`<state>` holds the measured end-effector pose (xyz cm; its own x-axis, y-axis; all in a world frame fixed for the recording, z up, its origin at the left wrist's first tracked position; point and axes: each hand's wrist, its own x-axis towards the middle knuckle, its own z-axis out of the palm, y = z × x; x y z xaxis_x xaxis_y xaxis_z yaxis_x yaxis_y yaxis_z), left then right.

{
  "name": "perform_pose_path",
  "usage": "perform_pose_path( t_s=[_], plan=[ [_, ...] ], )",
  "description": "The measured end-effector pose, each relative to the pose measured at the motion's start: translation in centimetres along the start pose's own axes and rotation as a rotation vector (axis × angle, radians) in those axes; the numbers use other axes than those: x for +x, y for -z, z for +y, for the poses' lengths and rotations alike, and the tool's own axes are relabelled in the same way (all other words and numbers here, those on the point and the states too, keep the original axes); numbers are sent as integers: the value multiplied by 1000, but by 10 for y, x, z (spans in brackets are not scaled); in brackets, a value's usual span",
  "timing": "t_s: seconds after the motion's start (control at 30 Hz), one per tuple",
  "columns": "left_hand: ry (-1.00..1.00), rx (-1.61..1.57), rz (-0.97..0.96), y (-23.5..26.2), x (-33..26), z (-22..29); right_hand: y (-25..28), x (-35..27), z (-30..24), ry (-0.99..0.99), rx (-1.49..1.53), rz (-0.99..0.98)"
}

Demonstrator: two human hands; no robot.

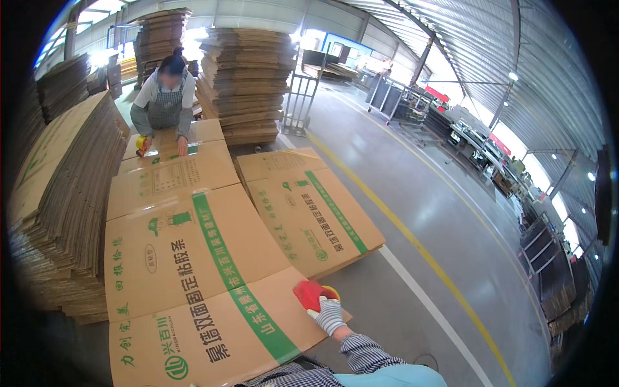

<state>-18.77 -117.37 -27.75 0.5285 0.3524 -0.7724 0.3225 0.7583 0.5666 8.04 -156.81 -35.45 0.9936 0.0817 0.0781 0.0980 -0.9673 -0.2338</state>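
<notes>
The person's gloved right hand (330, 315), fingers curled around a red tape dispenser (307, 295), is at the near right edge of the cardboard sheet (161, 267), whose long axis runs near to far on its left; the left hand is out of view.

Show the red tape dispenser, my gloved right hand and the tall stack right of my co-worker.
Red tape dispenser (309, 295), head view: red side.
Right hand (330, 315), head view: gloved back.
Tall stack (248, 87), head view: middle layers.

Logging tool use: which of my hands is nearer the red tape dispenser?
Right. Your right hand holds the red tape dispenser; your left hand is out of view.
</notes>
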Motion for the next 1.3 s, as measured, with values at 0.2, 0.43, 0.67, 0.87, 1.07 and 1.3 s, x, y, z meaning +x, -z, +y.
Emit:
perform_pose_path(
  t_s=[0.2, 0.43, 0.67, 0.87, 1.07, 1.3],
  plan=[
    [-21, 9, -37, 2, 7, 8, 0, 3, -7, -57, 18, 8],
    [-315, -53, -230, -2, 75, 50, 23, 8, -31, -104, 199, 77],
    [-641, -102, -397, -45, 355, 150, 10, 69, -94, -177, 476, 111],
    [-167, -209, 160, -59, 518, 180, 1, 98, -132, -262, 394, 60],
    [-49, -804, -133, -28, 566, 153, 7, 100, -146, -375, 430, 39],
    [-524, -56, 100, -97, 459, 236, -12, 103, -132, -484, 293, 64]
  ],
)
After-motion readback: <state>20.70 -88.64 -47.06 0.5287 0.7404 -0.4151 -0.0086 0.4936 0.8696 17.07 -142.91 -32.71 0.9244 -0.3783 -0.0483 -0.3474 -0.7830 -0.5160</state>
